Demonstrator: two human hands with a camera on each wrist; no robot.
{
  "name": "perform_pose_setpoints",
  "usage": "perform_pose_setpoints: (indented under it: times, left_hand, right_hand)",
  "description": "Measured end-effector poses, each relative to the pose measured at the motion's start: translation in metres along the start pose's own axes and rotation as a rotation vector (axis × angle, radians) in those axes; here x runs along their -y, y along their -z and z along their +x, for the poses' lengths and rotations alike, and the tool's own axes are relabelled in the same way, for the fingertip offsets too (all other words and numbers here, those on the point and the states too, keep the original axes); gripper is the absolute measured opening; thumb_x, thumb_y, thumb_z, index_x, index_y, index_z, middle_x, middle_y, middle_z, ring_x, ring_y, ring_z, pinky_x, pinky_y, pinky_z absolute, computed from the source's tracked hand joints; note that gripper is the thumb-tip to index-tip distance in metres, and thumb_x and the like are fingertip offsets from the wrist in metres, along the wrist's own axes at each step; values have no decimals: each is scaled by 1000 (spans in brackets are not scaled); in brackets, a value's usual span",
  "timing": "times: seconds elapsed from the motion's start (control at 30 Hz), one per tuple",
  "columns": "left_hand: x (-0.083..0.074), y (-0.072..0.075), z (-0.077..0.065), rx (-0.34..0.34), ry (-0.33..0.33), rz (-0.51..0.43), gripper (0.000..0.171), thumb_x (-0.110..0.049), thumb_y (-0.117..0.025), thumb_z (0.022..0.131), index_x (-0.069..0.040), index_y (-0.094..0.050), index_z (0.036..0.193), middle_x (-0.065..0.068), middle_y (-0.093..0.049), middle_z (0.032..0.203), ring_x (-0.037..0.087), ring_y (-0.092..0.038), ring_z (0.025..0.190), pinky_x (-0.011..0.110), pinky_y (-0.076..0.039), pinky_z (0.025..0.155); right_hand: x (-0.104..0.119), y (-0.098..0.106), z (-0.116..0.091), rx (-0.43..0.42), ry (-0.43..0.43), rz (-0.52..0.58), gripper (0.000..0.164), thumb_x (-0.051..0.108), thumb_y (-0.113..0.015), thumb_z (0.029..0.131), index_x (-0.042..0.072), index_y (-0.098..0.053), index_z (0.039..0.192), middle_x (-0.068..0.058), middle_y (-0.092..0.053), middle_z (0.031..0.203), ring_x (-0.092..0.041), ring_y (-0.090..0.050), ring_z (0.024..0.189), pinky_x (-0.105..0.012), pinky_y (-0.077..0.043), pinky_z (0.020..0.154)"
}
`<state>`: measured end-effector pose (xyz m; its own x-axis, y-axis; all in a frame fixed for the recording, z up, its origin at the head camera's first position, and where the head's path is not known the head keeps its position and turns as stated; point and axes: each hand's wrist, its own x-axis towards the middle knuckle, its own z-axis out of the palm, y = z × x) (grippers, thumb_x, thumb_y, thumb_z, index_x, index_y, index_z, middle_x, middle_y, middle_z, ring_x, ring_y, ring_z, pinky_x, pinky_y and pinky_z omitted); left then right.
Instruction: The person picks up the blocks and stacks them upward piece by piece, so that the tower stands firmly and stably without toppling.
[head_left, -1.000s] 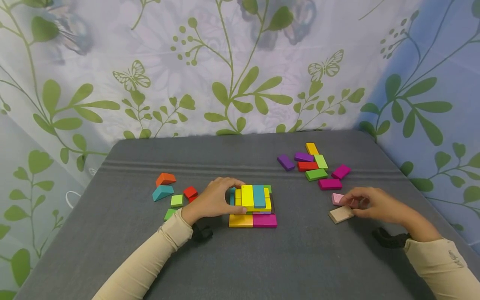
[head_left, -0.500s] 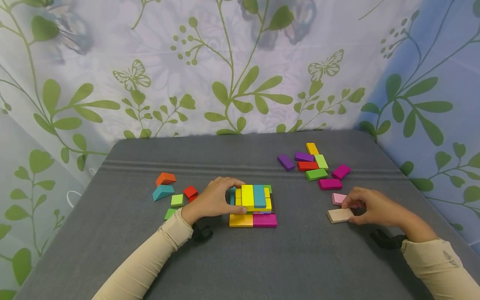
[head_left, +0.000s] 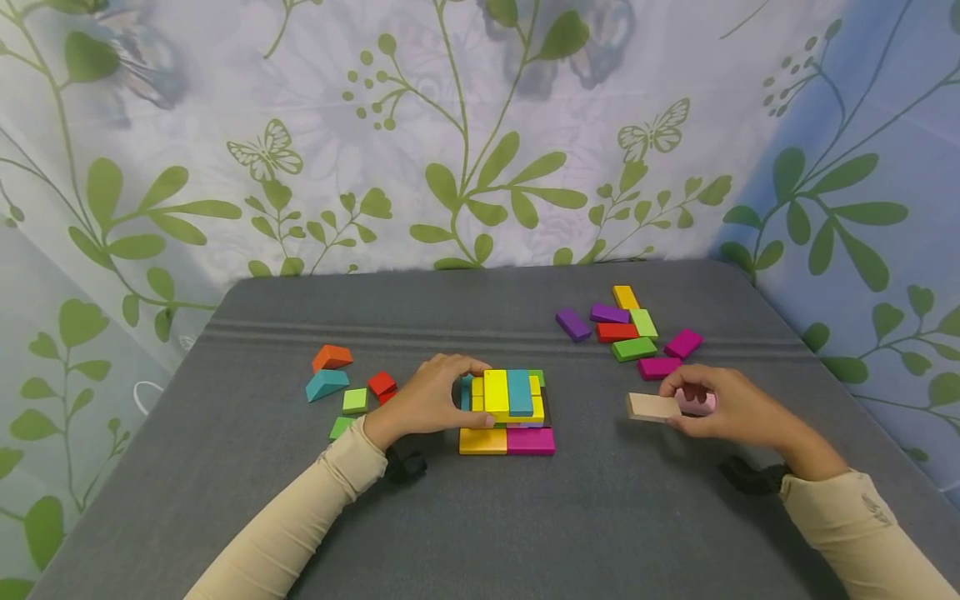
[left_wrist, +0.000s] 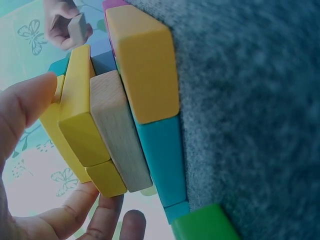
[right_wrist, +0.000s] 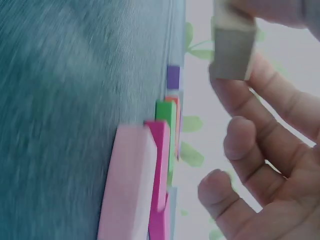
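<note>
Bare wood, unpainted and unlabelled, the plain block [head_left: 651, 407] is pinched at its right end by the right hand [head_left: 720, 407], fingers curled round it, held just above the grey bench [head_left: 600, 517], right of centre. Under that hand lies a pink block [head_left: 697, 403]. No writing can be read on any piece. The left hand [head_left: 423, 400] grips the left side of the coloured block stack [head_left: 508, 412] at the bench's middle, thumb near and fingers far, clamped on a yellow block [left_wrist: 82, 120]. Far right sits a loose pile of blocks [head_left: 626, 329]; to the left, a smaller cluster [head_left: 345, 383].
</note>
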<state>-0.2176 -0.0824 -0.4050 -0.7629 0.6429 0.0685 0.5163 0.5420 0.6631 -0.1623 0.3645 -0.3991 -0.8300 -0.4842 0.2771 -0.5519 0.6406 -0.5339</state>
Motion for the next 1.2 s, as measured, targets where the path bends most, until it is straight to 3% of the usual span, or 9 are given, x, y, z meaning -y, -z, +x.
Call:
perform_pose_setpoints:
  times: [0.37, 0.6, 0.8, 1.2]
  left_hand:
    - [1, -1, 0, 4, 24, 3, 71, -38, -90, 88, -6, -64, 146, 13, -66, 141, 35, -53, 131, 62, -35, 117]
    - [1, -2, 0, 7, 31, -3, 72, -38, -90, 88, -6, -63, 147, 13, -66, 142, 34, -52, 130, 61, -35, 117]
    - [3, -2, 1, 2, 24, 6, 73, -38, -89, 88, -4, -63, 147, 13, -66, 141, 35, -53, 130, 62, -35, 116]
    - [0, -1, 0, 7, 33, 0, 74, -38, -90, 88, -4, -63, 147, 13, -65, 142, 34, -53, 129, 58, -41, 113]
  right_hand:
    - [16, -24, 34, -57, 81, 176, 40, -9, -89, 78, 9, -74, 111, 6, -70, 105, -16, -61, 91, -20, -53, 83]
    - [28, -42, 55, -69, 84, 233, 34, -7, -84, 83, 11, -74, 110, 4, -70, 104, -20, -59, 89, -32, -51, 76]
    - [30, -55, 70, -55, 62, 300, 29, -7, -81, 87, 8, -72, 111, 2, -70, 104, -18, -60, 91, -33, -55, 80]
    - [40, -73, 95, -52, 59, 353, 26, -5, -81, 88, 4, -72, 112, -6, -69, 104, -26, -60, 87, -33, -53, 74]
